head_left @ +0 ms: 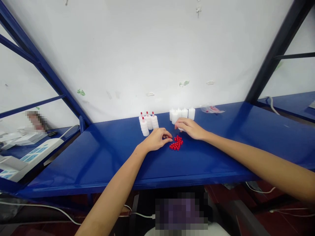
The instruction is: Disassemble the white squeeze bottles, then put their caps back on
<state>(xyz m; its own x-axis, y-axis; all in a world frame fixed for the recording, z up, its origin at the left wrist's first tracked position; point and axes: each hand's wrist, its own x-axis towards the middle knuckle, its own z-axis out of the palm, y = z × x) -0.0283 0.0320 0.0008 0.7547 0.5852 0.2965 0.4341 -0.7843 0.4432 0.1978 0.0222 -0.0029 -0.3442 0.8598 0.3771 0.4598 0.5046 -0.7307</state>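
Small red caps (176,145) lie in a loose cluster on the blue table (110,157). My left hand (158,138) is at the cluster's left edge, thumb and fingertips pinched on a red cap. Just beyond the cluster, my right hand (189,127) is curled round a small white object, mostly hidden under the fingers. Several white bottles with red tips (145,126) stand upright behind my left hand. Behind my right hand stand several white bottles (184,113) with no red tips showing.
A clear plastic bag with red marks (213,109) lies near the wall at the back right. Blue metal frame posts (49,72) rise at the left, dark ones at the right. A white power strip (36,155) sits beyond the table's left side.
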